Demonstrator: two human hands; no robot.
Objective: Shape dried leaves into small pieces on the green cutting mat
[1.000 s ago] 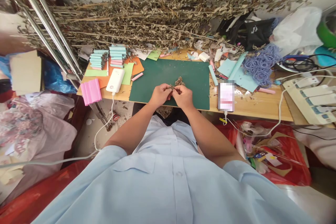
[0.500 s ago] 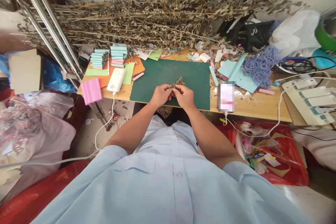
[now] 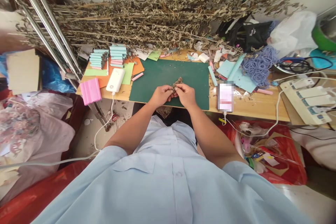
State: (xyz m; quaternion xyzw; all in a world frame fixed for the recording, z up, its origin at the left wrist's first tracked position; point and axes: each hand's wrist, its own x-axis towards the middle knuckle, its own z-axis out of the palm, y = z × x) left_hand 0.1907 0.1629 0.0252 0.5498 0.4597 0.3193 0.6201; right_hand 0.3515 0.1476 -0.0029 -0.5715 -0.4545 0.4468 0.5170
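My left hand (image 3: pixel 163 95) and my right hand (image 3: pixel 186 94) meet over the front part of a dark green cutting mat (image 3: pixel 152 77). Between their pinched fingertips is a small clump of dried leaves (image 3: pixel 178 81), grey-brown and crumpled, its upper part sticking out beyond the fingers. Thumbs and index fingers of both hands press on the clump. The other fingers curl underneath and are partly hidden. Below the mat's edge, more dried plant matter (image 3: pixel 165 111) shows near my lap.
Long dried leafy stalks (image 3: pixel 157 17) lie across the back. Left are stacked paper rolls (image 3: pixel 118 54), a white power bank (image 3: pixel 115 79) and pink paper (image 3: pixel 90 91). Right are a phone (image 3: pixel 225 96), blue paper (image 3: pixel 243 80), purple cords (image 3: pixel 259 64) and a power strip (image 3: pixel 307 101).
My fingers have shifted slightly around the leaf clump, the right hand a little to the right. The whole view has moved very slightly. Both hands keep their hold.
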